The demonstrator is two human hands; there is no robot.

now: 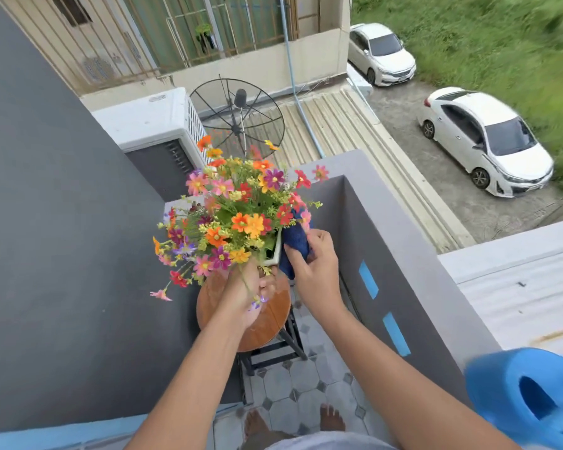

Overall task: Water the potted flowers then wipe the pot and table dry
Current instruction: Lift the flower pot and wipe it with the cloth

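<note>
A bunch of colourful flowers (238, 209) fills a white pot (273, 253) that stands on a small round wooden table (273, 316). My right hand (316, 271) grips a dark blue cloth (294, 245) and presses it against the pot's right side. My left hand (244, 293) reaches under the blooms at the pot's near side, fingers curled against it; the flowers hide most of the pot. The tabletop looks wet and shiny. A blue watering can (530, 401) sits on the balcony ledge at the lower right.
The grey balcony wall (403, 254) runs close on the right, a dark wall (62, 254) on the left. Tiled floor (306, 384) and my bare feet lie below. Beyond the wall are a satellite dish, an air-conditioner unit and parked white cars.
</note>
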